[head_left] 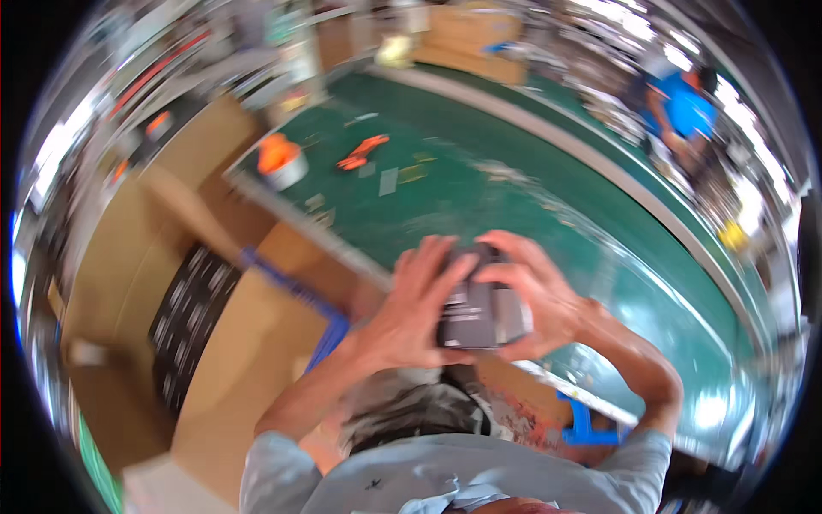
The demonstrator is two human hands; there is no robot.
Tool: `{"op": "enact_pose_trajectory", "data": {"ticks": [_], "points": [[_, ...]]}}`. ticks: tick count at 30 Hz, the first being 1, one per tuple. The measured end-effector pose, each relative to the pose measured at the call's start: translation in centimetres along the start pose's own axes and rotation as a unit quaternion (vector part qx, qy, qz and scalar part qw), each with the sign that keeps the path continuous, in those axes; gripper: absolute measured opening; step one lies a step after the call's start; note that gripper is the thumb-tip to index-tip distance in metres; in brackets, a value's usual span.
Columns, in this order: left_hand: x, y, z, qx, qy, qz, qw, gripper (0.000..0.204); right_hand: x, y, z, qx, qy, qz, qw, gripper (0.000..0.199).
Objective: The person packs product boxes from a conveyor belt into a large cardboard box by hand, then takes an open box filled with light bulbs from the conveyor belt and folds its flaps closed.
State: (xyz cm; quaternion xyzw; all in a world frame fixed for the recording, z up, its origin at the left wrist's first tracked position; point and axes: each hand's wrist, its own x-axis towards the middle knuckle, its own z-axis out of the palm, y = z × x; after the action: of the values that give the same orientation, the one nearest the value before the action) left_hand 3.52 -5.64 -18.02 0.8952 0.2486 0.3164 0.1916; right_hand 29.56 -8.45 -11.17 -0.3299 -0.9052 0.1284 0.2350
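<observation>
One dark box (467,315) clamped between left hand (408,315) and right hand (550,301): apparently handling step; next move likely needs steady grip.

No legible txt; print on dk box (467,324) too blurry.

We have a long green table (462,195), scuffed on top, with a pale rail (518,117) along its far side. Glare (711,411) whitens its right end. Below, we see brown floor (527,420) blotched with red, and a blue frame (586,433) near the table's edge. White lights (676,57) shine at upper right; our far surroundings are blurred.
</observation>
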Motion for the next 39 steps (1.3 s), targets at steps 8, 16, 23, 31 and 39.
{"op": "enact_pose_trajectory", "data": {"ticks": [8, 16, 23, 31, 39], "points": [[-5.2, 1.9, -5.3, 0.063, 0.168, 0.075, 0.981, 0.126, 5.5, -5.6, 2.2, -0.011, 0.015, -0.155, 0.988, 0.104], [-16.1, 4.0, -23.4, 0.370, 0.401, 0.011, 0.838, 0.123, 10.0, -3.5, 3.8, -0.046, 0.129, -0.138, 0.981, 0.066], [-31.5, -2.3, -36.7, 0.526, 0.343, -0.354, 0.693, 0.123, 8.2, 6.4, 14.9, 0.111, 0.013, 0.084, 0.990, 0.048], [-46.5, -11.2, -38.5, 0.544, 0.112, -0.539, 0.633, 0.125, 6.9, 7.2, 18.9, 0.027, -0.015, 0.085, 0.996, 0.031], [-47.8, -15.5, -37.3, 0.531, -0.086, -0.657, 0.528, 0.128, 6.3, 7.2, 19.6, 0.018, -0.005, 0.065, 0.998, 0.026]]}}
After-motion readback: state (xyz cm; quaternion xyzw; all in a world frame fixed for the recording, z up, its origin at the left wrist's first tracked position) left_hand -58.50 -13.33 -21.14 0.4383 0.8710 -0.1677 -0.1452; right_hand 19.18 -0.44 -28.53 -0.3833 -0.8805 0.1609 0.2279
